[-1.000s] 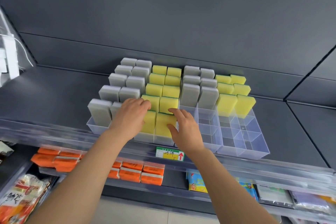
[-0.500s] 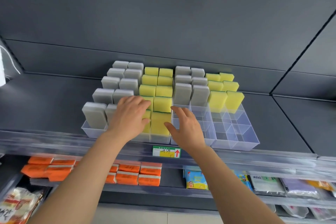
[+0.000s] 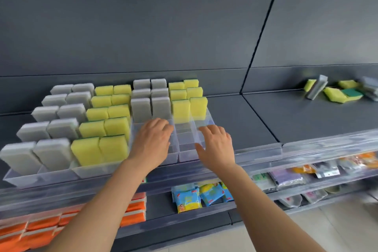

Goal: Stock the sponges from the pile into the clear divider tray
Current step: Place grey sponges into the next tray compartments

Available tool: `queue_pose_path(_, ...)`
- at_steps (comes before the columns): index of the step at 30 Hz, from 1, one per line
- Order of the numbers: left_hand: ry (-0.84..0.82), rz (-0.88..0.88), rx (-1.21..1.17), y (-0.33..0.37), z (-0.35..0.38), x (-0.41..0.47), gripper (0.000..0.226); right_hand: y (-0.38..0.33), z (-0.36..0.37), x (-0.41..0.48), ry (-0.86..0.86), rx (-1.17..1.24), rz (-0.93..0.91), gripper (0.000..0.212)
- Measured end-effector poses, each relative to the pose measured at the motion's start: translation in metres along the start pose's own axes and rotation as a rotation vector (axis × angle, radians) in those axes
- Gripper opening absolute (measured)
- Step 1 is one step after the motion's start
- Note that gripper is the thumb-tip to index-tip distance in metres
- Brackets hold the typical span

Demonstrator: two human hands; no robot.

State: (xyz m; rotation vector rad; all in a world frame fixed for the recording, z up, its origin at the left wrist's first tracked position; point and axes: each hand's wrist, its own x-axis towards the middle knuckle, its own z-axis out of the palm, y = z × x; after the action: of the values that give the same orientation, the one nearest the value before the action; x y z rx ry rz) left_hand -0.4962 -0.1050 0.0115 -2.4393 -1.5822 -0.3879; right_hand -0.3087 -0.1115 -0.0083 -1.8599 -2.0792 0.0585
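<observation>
The clear divider tray point(image 3: 185, 154) sits on a dark shelf, its left part filled with upright grey sponges point(image 3: 52, 152) and yellow sponges point(image 3: 111, 147) in rows. Its front right compartments hold nothing. My left hand point(image 3: 152, 141) hovers over those front compartments, fingers apart, holding nothing. My right hand point(image 3: 216, 144) is just to its right by the tray's right edge, also open. The pile of loose yellow, green-backed and grey sponges point(image 3: 339, 92) lies far to the right at the back of the shelf.
A clear plastic rail point(image 3: 306, 147) runs along the shelf's front edge. Below it, a lower shelf holds orange packs point(image 3: 41, 229), blue and yellow packets point(image 3: 196, 194) and other bagged goods. A dark back wall rises behind the tray.
The view has swung right, bringing the sponge pile into sight. Both hands have left the front yellow sponges and shifted right over the tray's vacant compartments.
</observation>
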Motion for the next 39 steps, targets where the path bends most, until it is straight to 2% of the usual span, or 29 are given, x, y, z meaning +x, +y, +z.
queue_pose_path(5,-0.022,0.038,0.014,0.066,0.017,0.037,0.038,0.078,-0.026,-0.015,-0.021,-0.058,0.087,0.045)
queue_pose_path(10,-0.044,0.094,-0.026,0.144,0.032,0.074,0.03,0.16,-0.051,-0.035,-0.029,-0.09,0.152,0.039)
queue_pose_path(22,-0.032,0.222,-0.16,0.302,0.06,0.158,0.028,0.321,-0.101,-0.06,-0.03,-0.117,0.327,0.046)
queue_pose_path(32,-0.033,0.33,-0.238,0.387,0.096,0.266,0.029,0.436,-0.117,-0.027,0.002,-0.143,0.458,0.048)
queue_pose_path(39,-0.014,0.315,-0.297,0.439,0.122,0.37,0.043,0.524,-0.137,0.029,0.021,-0.184,0.516,0.049)
